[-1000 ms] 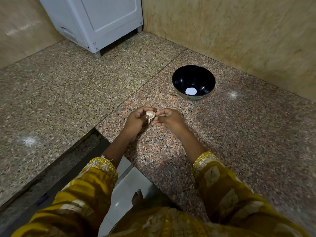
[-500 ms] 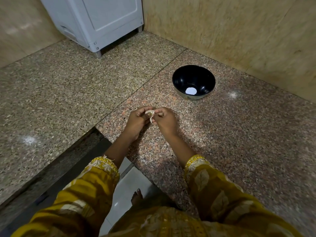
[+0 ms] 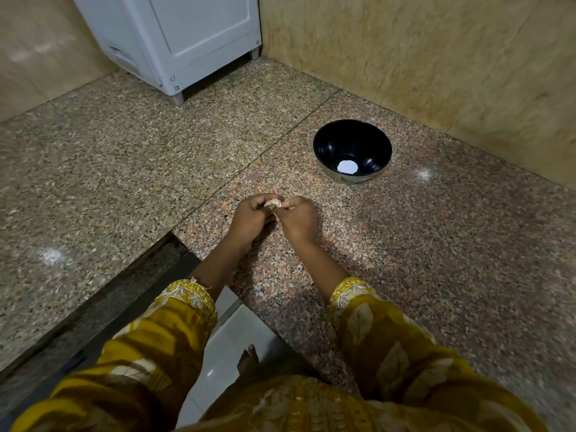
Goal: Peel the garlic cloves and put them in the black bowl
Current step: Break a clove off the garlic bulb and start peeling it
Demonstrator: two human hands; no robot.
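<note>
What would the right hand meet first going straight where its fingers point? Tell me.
The garlic clove that the right hand pinches, then, it seems, the left hand close behind it.

- The garlic point(image 3: 273, 204) is a small, pale, papery piece. It is mostly hidden, pinched between the left hand point(image 3: 249, 219) and the right hand point(image 3: 297, 221), just above the speckled table point(image 3: 436, 244).
- The black bowl point(image 3: 330, 148) stands upright on the table, beyond the garlic and apart from it. A white round patch shows at its bottom.
</note>
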